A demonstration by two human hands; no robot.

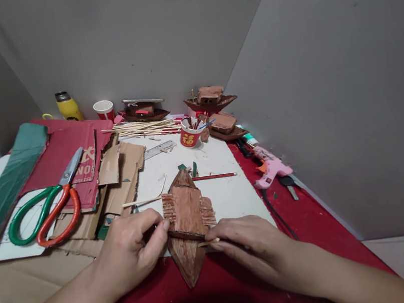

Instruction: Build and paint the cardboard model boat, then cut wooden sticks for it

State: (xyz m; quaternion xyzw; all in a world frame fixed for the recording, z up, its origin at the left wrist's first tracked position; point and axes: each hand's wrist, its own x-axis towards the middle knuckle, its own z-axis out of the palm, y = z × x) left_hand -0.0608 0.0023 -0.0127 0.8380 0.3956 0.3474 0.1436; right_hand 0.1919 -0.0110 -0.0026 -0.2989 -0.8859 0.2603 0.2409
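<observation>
A brown model boat made of cardboard lies in the middle at the table's near edge, its pointed end toward me. Its roof is painted reddish brown, with ribbed flaps at both sides. My left hand pinches the boat's left edge between thumb and fingers. On the other side, my right hand is closed on a short piece of wooden stick, held close to the boat's deck below the roof. A longer thin stick rests by the left flap. My right fingertips hide part of the boat's right side.
Scissors with green and red handles lie on cardboard sheets at left. Behind are a bundle of sticks, a paper cup with brushes, and several finished boats. A pink glue gun lies at right.
</observation>
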